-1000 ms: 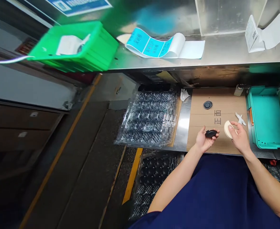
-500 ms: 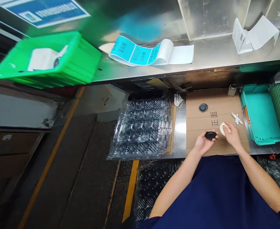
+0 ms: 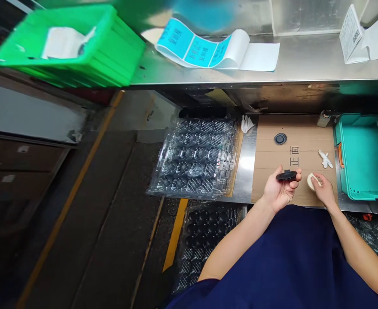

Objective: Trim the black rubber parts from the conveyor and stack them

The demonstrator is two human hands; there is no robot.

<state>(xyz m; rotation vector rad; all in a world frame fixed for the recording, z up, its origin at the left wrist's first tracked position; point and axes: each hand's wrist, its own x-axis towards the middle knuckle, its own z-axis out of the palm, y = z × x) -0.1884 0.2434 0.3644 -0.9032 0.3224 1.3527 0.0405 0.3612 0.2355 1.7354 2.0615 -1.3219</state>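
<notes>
The black rounded piece with a small tab on its upper side [image 3: 286, 175] is in the person's left hand [image 3: 279, 189], above the near edge of the flat brown cardboard sheet [image 3: 270, 159], around the middle of this edge. The left thumb and fingers are clamped on it from its two ends — the palm is turned up, and the piece is seen almost from its side. The right hand [image 3: 324, 191] is near the same edge, toward the near right corner; its thumb and fingers are pressed together on a cream round flat pad [image 3: 311, 182], partly covered by them. The two held things are apart. On the sheet, a dark grey round part with a ring-like face [image 3: 280, 138] lies toward the far edge, and a crumpled white scrap [image 3: 325, 159] is near the right edge. At the far right corner stands a small pale bottle with dark top [image 3: 322, 120]. Just beside the right edge is a teal plastic bin [image 3: 364, 161]; clear plastic trays in a stack [image 3: 192, 159] are at the left end of the metal bench [image 3: 246, 165].
</notes>
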